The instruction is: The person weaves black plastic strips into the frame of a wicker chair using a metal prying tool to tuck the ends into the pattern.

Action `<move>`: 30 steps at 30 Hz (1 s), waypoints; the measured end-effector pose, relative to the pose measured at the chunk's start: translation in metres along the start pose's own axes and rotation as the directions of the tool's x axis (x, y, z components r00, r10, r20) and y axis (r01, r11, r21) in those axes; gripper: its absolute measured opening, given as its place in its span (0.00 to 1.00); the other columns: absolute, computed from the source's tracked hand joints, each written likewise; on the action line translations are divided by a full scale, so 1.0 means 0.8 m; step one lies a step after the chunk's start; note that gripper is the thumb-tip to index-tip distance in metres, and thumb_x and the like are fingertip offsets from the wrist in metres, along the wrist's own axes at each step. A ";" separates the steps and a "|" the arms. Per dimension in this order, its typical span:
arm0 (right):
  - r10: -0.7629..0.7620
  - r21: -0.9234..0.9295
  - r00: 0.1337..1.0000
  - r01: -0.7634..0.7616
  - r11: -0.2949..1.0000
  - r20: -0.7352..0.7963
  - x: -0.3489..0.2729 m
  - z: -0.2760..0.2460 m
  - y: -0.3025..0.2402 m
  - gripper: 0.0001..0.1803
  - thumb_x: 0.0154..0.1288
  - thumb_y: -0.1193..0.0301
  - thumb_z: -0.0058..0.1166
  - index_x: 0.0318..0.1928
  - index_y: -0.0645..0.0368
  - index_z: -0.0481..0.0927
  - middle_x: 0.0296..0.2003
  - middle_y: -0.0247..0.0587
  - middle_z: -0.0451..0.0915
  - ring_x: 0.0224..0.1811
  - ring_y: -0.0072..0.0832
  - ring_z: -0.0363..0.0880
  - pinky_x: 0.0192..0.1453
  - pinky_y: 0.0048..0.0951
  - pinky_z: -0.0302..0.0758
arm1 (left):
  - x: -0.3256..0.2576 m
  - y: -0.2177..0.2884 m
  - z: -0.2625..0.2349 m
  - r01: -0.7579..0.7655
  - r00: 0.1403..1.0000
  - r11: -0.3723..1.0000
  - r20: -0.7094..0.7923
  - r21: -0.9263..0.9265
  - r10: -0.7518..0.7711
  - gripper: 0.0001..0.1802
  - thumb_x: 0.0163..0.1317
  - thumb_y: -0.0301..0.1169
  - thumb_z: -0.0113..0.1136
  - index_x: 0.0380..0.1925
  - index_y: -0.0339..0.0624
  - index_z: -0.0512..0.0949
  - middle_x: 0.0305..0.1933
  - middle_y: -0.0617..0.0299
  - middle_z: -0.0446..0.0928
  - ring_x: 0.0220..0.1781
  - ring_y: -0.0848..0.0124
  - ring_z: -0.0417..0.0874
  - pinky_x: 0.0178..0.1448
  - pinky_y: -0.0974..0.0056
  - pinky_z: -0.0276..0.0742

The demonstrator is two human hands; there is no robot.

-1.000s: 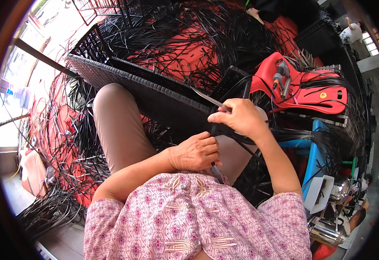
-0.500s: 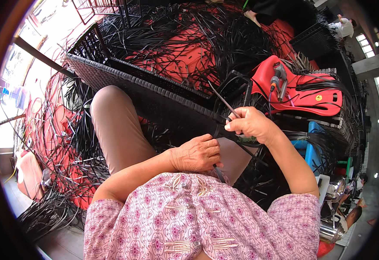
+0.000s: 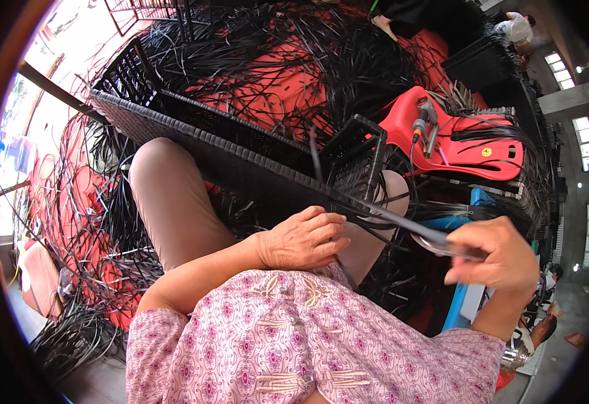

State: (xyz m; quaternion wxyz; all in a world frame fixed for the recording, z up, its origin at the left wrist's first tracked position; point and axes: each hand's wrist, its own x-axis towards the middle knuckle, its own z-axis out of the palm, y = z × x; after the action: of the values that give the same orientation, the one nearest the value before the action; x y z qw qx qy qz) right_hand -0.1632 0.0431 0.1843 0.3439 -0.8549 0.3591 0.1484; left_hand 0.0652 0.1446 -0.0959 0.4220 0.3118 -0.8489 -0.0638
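Note:
My right hand (image 3: 496, 256) is out to the right, its fingers closed around a flat black plastic strip (image 3: 392, 219). That strip runs taut up and left to the woven black frame (image 3: 207, 151), a long basket-like piece lying across my lap. A curved shiny edge shows beside the strip near my fingers, blurred. My left hand (image 3: 304, 237) rests curled in front of my shirt, just below the frame's near edge. Its fingertips are turned under, so whatever they hold is hidden. Another thin strip end (image 3: 313, 151) stands up near the frame's right end.
Heaps of loose black strips (image 3: 362, 74) lie over red sheeting (image 3: 281, 74). At right is a red plastic seat (image 3: 469, 138) with a power tool (image 3: 426, 124) on it. A blue plastic stool (image 3: 459, 296) stands beside my right arm. A person (image 3: 515, 28) is far off at top right.
My right hand has swung right and down from the frame's right end, drawing the black strip out with it. My left hand has stayed nearly in place.

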 end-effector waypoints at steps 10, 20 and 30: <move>0.126 -0.188 0.467 -0.569 0.800 -0.875 -0.112 -0.130 -0.007 0.11 0.50 0.80 0.53 0.37 0.65 0.78 0.27 0.36 0.75 0.28 0.20 0.72 0.32 0.26 0.70 | 0.058 -0.045 -0.052 0.478 0.878 0.877 -0.067 0.052 -0.474 0.17 0.61 0.30 0.61 0.50 0.40 0.79 0.48 0.54 0.79 0.54 0.57 0.79 0.58 0.55 0.73; -0.158 -0.247 0.305 -0.279 0.928 -0.939 -0.060 -0.276 0.094 0.27 0.57 0.72 0.59 0.59 0.60 0.79 0.49 0.38 0.81 0.47 0.21 0.81 0.55 0.24 0.74 | 0.090 -0.128 -0.016 0.413 0.774 0.889 0.440 0.196 -0.456 0.16 0.61 0.45 0.59 0.31 0.44 0.85 0.35 0.54 0.84 0.43 0.53 0.86 0.44 0.49 0.82; 0.099 0.286 0.869 0.051 0.957 -0.485 0.168 0.075 0.075 0.10 0.59 0.69 0.65 0.38 0.62 0.86 0.27 0.34 0.83 0.29 0.18 0.77 0.35 0.27 0.74 | 0.102 -0.132 -0.026 0.811 0.421 0.527 0.373 0.253 -0.827 0.21 0.57 0.51 0.66 0.35 0.44 0.88 0.37 0.51 0.85 0.45 0.53 0.86 0.51 0.52 0.80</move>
State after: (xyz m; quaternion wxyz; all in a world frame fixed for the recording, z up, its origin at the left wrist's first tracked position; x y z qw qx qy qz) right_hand -0.1129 -0.0141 0.0451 0.3600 -0.8001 0.4634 -0.1248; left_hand 0.0948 0.0159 -0.0666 0.1233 0.6675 -0.6625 -0.3168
